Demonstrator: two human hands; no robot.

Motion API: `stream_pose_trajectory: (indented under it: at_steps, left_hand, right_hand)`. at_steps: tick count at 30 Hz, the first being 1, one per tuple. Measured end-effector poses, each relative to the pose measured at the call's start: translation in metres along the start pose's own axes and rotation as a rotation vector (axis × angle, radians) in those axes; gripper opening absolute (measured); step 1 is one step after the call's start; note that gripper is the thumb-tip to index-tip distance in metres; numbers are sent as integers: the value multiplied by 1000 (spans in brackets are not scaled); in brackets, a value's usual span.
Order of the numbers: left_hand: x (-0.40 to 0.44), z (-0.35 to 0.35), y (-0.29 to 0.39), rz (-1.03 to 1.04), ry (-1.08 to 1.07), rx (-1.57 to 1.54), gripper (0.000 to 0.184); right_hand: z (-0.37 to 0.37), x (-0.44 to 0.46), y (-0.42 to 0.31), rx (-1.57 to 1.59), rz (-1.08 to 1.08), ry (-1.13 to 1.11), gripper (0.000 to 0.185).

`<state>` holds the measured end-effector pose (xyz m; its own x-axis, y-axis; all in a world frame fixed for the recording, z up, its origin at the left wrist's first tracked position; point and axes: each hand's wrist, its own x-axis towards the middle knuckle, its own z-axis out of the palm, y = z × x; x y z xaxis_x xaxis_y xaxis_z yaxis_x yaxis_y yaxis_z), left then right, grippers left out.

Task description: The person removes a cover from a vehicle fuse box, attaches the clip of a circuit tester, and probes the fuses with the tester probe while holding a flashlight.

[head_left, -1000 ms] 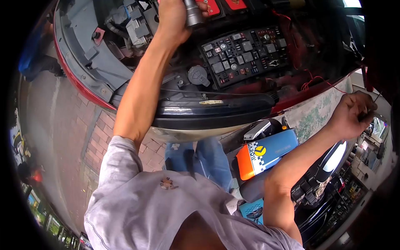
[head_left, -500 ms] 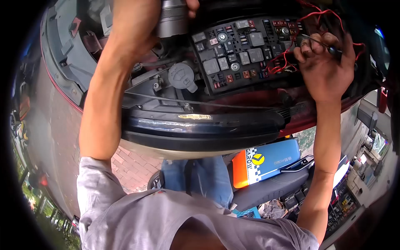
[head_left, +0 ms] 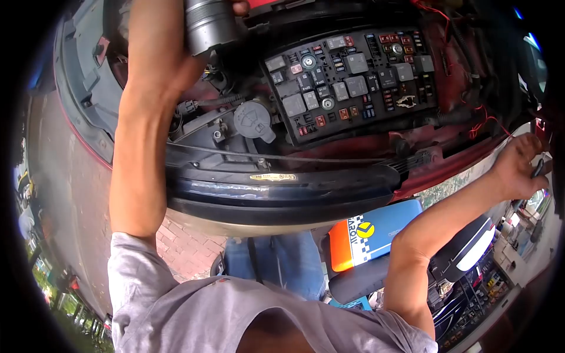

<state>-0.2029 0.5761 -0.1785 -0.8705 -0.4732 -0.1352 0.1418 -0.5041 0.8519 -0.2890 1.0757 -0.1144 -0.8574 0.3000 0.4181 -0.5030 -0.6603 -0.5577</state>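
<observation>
My left hand (head_left: 170, 53) is closed around a grey metal cylinder, like a flashlight (head_left: 210, 26), above the engine bay, left of the fuse box (head_left: 356, 87). Rows of grey relays and small coloured fuses fill that box. Out at the right, beyond the car's front edge, my right hand (head_left: 519, 167) is closed on a thin tool with a dark handle (head_left: 538, 169). A red wire (head_left: 484, 120) runs from the engine bay toward this hand. The tool's tip cannot be made out.
A round grey cap (head_left: 254, 120) lies between the fuse box and the dark front panel (head_left: 282, 191). Below the bumper stand a blue and orange box (head_left: 385, 226) and a dark seat (head_left: 359, 285). Brick paving (head_left: 188, 250) shows at the lower left.
My right hand was over the right end of the fuse box half a second ago and has moved right and down, away from it, with the tool. The red wire has moved off the fuses.
</observation>
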Motion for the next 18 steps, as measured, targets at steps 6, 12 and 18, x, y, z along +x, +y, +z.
stream_pose_trajectory:
  at_steps: [6,12,18]
  left_hand:
    - [46,-42,-22,49,-167,-133,38]
    - [-3,2,7,71,68,-61,36]
    - [-17,5,14,43,12,-15,34]
  right_hand:
    - [15,33,-47,-6,-212,272,45]
    - [86,-116,105,-251,779,-391,59]
    - [66,-105,127,-520,876,-582,49]
